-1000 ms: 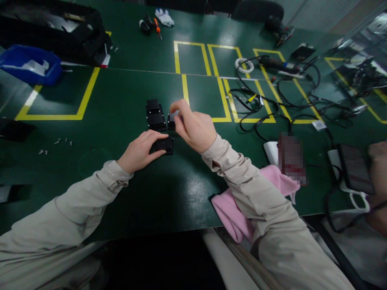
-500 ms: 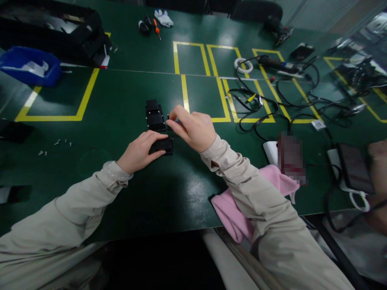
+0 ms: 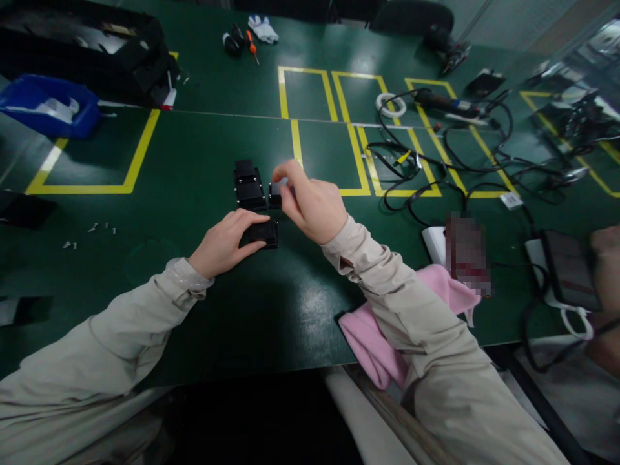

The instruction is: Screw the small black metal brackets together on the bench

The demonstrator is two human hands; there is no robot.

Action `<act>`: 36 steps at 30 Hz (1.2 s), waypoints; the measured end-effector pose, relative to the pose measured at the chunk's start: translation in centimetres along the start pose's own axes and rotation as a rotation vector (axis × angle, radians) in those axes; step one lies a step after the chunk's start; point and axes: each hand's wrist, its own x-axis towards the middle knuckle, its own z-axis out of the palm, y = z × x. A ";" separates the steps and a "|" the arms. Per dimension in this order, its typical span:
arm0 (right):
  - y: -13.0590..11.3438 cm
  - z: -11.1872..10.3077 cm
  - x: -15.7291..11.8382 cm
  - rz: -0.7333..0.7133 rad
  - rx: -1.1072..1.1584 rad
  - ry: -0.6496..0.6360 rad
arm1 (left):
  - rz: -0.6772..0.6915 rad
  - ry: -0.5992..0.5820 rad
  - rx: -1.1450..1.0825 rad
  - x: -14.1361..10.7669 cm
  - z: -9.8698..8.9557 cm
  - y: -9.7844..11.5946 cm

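Note:
My left hand (image 3: 227, 241) grips a flat black rectangular part (image 3: 265, 234) by its edges, thumb on the near side and fingers on the far side, against the table. Just beyond it is a small black block (image 3: 275, 195), close to the fingertips of my right hand (image 3: 312, 201). The right thumb and index finger are bent and parted; whether they still touch the block I cannot tell. Left of the block lies a longer black part (image 3: 248, 187) with small shiny screws along its edges.
Several small screws (image 3: 106, 226) lie to the left. A blue bin (image 3: 53, 110) stands beside a black toolbox (image 3: 145, 58). Cables (image 3: 445, 161) and a power tool (image 3: 431, 100) spread over the right side. A pink cloth (image 3: 372, 342) lies under my right forearm. Another person's hand (image 3: 608, 252) shows at far right.
My right index finger has lifted and parted from the thumb, so more of the small black block shows. My left hand keeps its hold on the flat part.

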 end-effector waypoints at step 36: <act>1.9 3.3 0.9 -0.107 0.403 0.197 | 0.032 0.023 0.010 -0.1 0.1 -0.2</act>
